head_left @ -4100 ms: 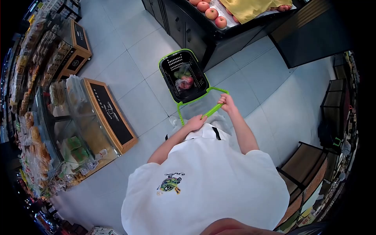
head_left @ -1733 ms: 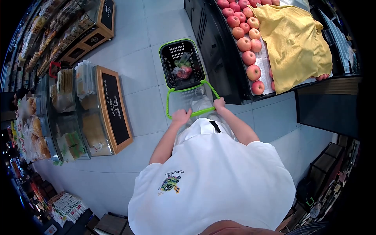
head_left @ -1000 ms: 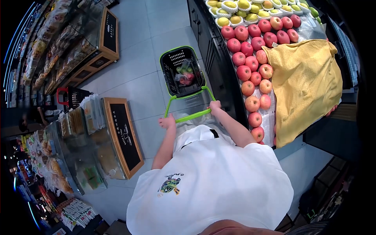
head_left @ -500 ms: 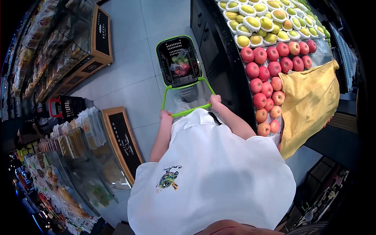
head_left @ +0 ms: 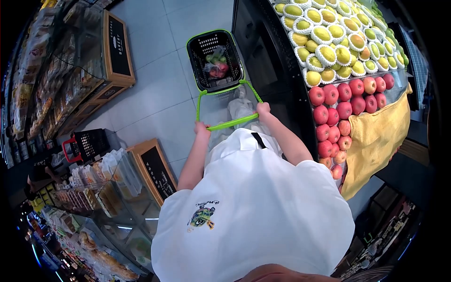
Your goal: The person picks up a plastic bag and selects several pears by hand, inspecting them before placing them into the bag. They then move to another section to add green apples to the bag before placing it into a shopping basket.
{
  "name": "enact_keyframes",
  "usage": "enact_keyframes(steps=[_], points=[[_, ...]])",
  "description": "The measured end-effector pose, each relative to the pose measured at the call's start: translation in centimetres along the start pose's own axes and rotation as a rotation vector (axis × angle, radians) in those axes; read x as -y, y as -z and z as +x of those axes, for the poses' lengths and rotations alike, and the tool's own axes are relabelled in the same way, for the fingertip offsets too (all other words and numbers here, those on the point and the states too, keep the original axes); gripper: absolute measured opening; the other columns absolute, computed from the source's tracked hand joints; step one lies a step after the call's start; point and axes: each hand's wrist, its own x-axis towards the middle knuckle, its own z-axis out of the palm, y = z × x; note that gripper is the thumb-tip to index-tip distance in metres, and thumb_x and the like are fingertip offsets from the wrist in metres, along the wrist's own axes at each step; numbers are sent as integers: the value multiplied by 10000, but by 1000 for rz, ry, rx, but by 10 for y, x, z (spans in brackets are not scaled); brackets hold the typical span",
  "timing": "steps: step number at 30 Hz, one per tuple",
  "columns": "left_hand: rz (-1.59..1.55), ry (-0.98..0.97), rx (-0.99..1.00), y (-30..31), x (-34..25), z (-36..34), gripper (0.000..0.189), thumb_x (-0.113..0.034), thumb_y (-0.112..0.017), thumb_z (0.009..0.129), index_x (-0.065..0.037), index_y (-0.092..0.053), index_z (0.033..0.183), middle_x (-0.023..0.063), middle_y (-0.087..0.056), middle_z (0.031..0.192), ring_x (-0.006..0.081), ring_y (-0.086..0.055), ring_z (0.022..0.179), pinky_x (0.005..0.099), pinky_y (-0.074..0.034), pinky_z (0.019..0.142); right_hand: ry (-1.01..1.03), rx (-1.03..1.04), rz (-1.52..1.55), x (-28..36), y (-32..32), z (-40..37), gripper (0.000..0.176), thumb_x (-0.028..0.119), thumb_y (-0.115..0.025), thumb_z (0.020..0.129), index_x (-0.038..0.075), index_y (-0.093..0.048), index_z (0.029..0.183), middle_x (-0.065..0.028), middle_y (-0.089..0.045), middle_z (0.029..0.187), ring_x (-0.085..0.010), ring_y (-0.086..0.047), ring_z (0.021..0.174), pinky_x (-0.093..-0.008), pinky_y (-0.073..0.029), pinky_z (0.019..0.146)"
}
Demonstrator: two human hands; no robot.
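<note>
A black shopping basket (head_left: 193,56) with a green rim stands on the floor in front of me. Its long green handle (head_left: 230,124) reaches back toward my waist. My left hand (head_left: 202,128) is wrapped round the left end of that handle, and my right hand (head_left: 263,109) grips its right end. Inside the basket lies a clear plastic bag (head_left: 217,66) with red and green produce in it. The fingers' undersides are hidden from above.
On the right is a fruit stand with yellow-green fruit in foam nets (head_left: 326,55), red apples (head_left: 344,110) and a yellow cloth (head_left: 376,138). Wooden bakery shelves (head_left: 117,70) line the left. A person's arm (head_left: 52,175) shows near another black basket (head_left: 94,144) with a red handle.
The fruit stand has shifted down and to the right in view. My hands and the basket handle sit slightly higher, both hands still gripping. One leg shows further forward beneath the handle.
</note>
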Motion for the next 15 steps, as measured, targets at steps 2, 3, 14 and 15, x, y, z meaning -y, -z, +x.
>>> enact_keyframes(steps=[2, 3, 14, 15], points=[[32, 0, -22, -24, -11, 5, 462, -443, -480, 1081, 15, -522, 1124, 116, -549, 850, 197, -430, 553, 359, -451, 466, 9, -14, 5, 23, -10, 13, 312, 132, -496, 990, -85, -585, 1195, -210, -640, 979, -294, -652, 605, -430, -566, 550], [29, -9, -23, -35, -16, 4, 457, -438, -482, 1078, 16, -527, 1119, 120, -554, 855, 201, -441, 554, 365, -458, 469, 2, -6, 8, 30, -15, 22, 313, 136, -499, 989, -81, -587, 1197, -205, -637, 987, -293, -646, 612, -428, -562, 542], [98, -29, -34, -179, -103, 40, 298, -335, -510, 1045, -37, -512, 1054, 85, -475, 805, 161, -390, 550, 328, -408, 473, -191, 60, 291, 173, -70, 94, 410, 313, -559, 1032, -80, -582, 1148, -214, -609, 875, -335, -635, 594, -528, -584, 557], [75, -61, -46, -195, -112, 46, 276, -309, -503, 1037, -33, -513, 1028, 84, -463, 776, 162, -387, 544, 328, -408, 473, -207, 86, 339, 185, -77, 103, 416, 321, -551, 1043, -80, -568, 1152, -210, -595, 868, -330, -616, 583, -529, -574, 552]])
